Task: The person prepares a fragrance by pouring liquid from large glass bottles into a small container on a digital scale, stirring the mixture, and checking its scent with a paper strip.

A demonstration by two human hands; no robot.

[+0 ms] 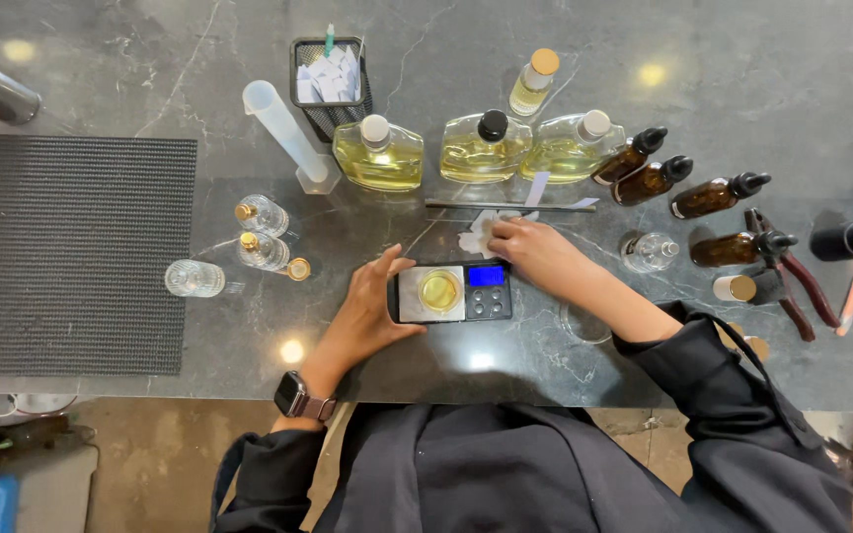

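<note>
So, scale: small pocket scale (451,293) sits on the dark counter (742,79) right at the front edge, blue display lit, with a little glass dish (440,290) of yellow liquid on its plate
Left hand (367,316): cupped around the scale's left end, thumb on the near edge and fingers up along the side, looks like it's steadying the thing so it doesn't slide
Right hand (535,252): just behind the scale, fingers closed narrow on some white paper strips (476,237), pinching them against the counter
Rod (496,205): thin metal bar lying flat just past the strips, more strips poking out near its right end
Big bottles (486,148): three flat ones of pale yellow liquid in a row behind that, caps on, plus a slim one with a gold cap further back, all within easy reach
Droppers (649,180): amber bottles with black tops fanned out on the right, lying tilted, well apart from the scale
Small bottles (261,232): clear empties to the left, some on their sides, a loose gold cap beside them
Cylinder (286,133): plastic measuring tube leaning toward a black mesh basket (328,84) stuffed with paper strips
Mat (61,252): ribbed black mat far left, nothing on it that I can see
Pliers (792,281): red-handled crimper on the right by another gold cap
</note>
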